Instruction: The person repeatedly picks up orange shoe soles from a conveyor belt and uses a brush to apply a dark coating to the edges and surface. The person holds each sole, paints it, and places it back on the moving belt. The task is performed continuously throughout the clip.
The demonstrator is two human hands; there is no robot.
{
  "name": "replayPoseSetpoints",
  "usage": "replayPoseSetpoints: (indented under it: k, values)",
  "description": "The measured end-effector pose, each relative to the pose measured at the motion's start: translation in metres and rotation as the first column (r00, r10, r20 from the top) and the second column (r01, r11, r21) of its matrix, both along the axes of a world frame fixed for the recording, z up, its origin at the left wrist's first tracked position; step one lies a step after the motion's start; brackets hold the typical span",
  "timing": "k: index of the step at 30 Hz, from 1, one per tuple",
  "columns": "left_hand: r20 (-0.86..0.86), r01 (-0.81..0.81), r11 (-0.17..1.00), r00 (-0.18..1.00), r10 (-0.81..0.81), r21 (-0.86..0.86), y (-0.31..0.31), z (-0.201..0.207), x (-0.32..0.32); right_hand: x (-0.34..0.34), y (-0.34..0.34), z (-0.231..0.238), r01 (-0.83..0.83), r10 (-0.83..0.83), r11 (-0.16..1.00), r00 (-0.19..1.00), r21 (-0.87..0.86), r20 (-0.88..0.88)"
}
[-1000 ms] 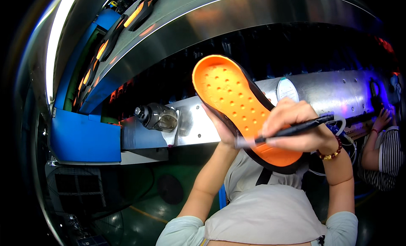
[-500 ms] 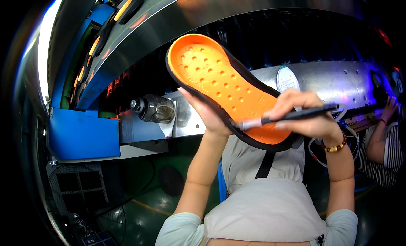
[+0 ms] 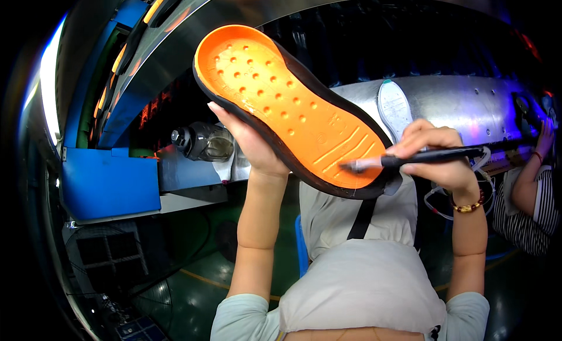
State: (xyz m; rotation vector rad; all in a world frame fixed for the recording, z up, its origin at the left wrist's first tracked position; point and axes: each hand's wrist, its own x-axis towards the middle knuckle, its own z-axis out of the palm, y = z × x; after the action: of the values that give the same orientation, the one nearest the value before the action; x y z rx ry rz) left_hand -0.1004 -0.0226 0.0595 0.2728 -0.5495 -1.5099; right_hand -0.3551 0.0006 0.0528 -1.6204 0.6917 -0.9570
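An orange shoe sole [image 3: 275, 103] with a black rim is held up at a slant, its heel end far left and its toe end near right. My left hand [image 3: 254, 145] supports it from beneath, closed on the left edge with the thumb along the rim. In my right hand [image 3: 439, 156] is a black-handled brush [image 3: 430, 156], pinched between the fingers. The brush's bristles touch the orange surface at the toe end, next to some molded grooves. Small round dimples cover the heel and middle, and parts of the surface look shiny.
Behind the sole runs a metal bench [image 3: 459, 106] bearing a white sole-shaped piece [image 3: 394, 106]. A dark clear bottle [image 3: 205, 142] lies at the left. Several orange-and-black soles line the curved metal machine [image 3: 170, 42]. Another person's arm [image 3: 530, 177] is at far right.
The sole has shifted left and slightly up in view, along with my left hand. The brush tip has gone from the sole's left edge onto the grooved toe area.
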Motion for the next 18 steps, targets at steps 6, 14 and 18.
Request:
replayPoseSetpoints:
  k: [6,14,18]
  values:
    - [0.071,0.1,0.988,0.993,-0.092,-0.12,-0.009,0.007,0.012,-0.004,-0.004,0.0,-0.354,0.344,0.906,0.935,-0.231,-0.082]
    - [0.032,-0.009,1.0,0.999,0.009,-0.006,0.026,0.007,-0.025,0.03,0.007,-0.003,-0.14,-0.064,0.94,0.824,0.311,0.563]
    - [0.145,-0.102,0.991,0.983,0.113,-0.087,0.039,-0.029,-0.023,0.048,0.026,0.003,-0.022,-0.101,0.96,0.902,0.278,0.42]
